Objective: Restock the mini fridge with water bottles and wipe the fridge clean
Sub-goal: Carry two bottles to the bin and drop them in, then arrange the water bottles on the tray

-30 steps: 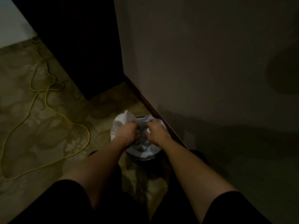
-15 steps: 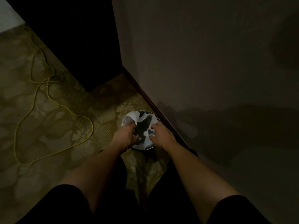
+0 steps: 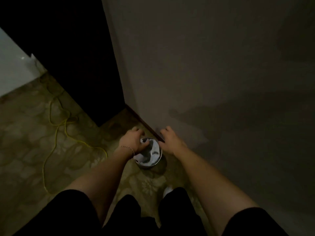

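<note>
A small round metal bin stands on the carpet against the wall, with a white plastic liner tucked inside it. My left hand is at the bin's left rim, thumb inside, pinching the liner's edge. Beside the right rim hovers my right hand, its fingers spread and holding nothing. No fridge or water bottle is in view.
A yellow cord loops over the patterned carpet on the left. A dark cabinet rises behind the bin, and a plain wall with a dark baseboard runs along the right. My white shoe is just below the bin.
The liner, bunched above the bin before, now sits down inside it. My right hand has let go of it and moved to the right rim. The view has pulled back and up.
</note>
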A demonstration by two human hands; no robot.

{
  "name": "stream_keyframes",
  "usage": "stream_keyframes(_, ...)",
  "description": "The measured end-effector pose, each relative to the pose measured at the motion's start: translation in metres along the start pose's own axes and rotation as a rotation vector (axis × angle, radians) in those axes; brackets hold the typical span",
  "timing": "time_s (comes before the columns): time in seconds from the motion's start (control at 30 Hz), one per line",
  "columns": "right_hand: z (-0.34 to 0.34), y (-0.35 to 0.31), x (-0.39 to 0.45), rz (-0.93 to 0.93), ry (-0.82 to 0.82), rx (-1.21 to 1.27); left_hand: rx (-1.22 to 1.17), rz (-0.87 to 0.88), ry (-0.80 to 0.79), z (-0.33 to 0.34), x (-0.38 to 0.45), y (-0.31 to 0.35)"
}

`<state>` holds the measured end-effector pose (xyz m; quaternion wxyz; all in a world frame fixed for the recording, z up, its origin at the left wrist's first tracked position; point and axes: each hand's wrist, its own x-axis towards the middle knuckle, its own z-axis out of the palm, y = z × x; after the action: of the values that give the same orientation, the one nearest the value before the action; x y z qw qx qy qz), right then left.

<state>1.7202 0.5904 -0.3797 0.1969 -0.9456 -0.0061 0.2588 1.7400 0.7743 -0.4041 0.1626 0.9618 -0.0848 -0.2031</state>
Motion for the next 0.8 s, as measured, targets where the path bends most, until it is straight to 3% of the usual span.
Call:
stream_keyframes(0.3,-0.082,-0.054,-0.128,0.148,0.269,0.01,0.091,0.334,0.067,-0.125,-0.067,0.069)
stream_keyframes(0.57,-0.091,-0.024,-0.27,0.303,0.422,-0.013,0.15,0.552,0.042,-0.127,-0.158,0.145)
stream_keyframes(0.8,-0.049,0.026,-0.422,0.421,0.508,-0.002,0.128,0.685,0.063,-0.086,-0.267,0.218)
